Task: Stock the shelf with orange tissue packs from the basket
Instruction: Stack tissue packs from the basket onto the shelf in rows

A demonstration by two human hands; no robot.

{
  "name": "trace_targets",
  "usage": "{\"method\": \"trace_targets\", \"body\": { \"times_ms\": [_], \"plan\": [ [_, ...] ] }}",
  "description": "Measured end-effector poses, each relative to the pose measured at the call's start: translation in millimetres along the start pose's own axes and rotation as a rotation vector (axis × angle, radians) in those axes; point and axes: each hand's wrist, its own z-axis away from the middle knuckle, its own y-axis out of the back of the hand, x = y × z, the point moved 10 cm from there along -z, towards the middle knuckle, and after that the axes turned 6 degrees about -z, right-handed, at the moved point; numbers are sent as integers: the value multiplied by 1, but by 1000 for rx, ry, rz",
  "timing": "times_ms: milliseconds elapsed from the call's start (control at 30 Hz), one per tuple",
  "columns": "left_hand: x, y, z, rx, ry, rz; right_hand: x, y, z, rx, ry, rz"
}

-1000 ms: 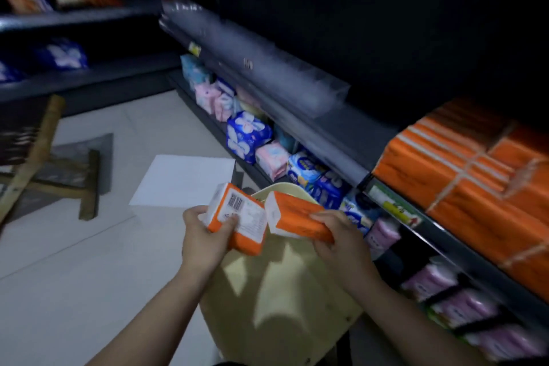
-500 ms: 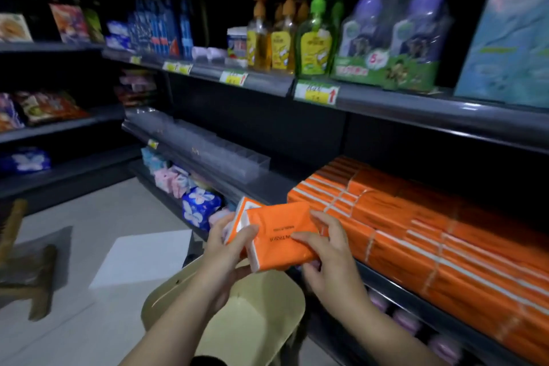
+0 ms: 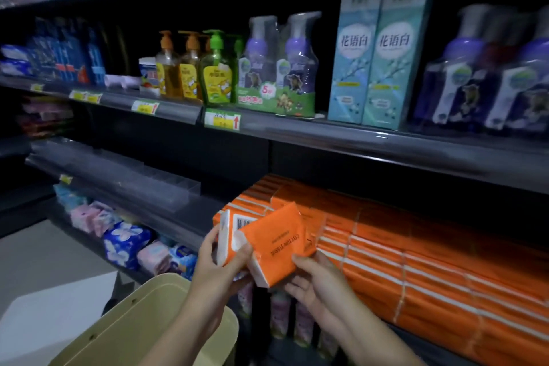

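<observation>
Dim aisle, shelf (image 3: 196, 211) bearing orange stack (image 3: 416, 264). Just left of stack: left hand (image 3: 214, 273) gripping barcode pack (image 3: 229, 242), right hand (image 3: 315, 285) pinching front pack (image 3: 279, 244); basket (image 3: 133, 321) below.

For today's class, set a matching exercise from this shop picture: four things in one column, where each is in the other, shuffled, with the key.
1 barcode pack
2 lettered orange pack
3 green pump bottle
4 basket

A on the soap shelf
B in the right hand
C bottom of the view
D in the left hand

Pairs: 1-D, 2-B, 3-A, 4-C
</observation>
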Motion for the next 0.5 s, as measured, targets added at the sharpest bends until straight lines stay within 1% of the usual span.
{"method": "trace_targets", "body": {
  "times_ms": [100, 167, 200, 267, 333, 433, 500],
  "plan": [
    [-11, -15, -10, -2, 24, 14, -21, 26, -8, 38, 27, -30],
    [-15, -21, -21, 7, 47, 46, -45, 41, -12, 71, 63, 38],
    [-16, -23, -26, 16, 56, 59, -60, 51, -15, 103, 98, 118],
    [-16, -25, -36, 31, 53, 54, -99, 75, -23, 195, 206, 376],
    [-16, -27, -46, 33, 49, 29, -133, 95, -37, 246, 288, 695],
    [-22, -31, -58, 27, 55, 4, -156, 109, -61, 230, 272, 1132],
    [-28, -35, -64, 14, 65, -8, -158, 109, -74, 175, 234, 1310]
  ]
}}
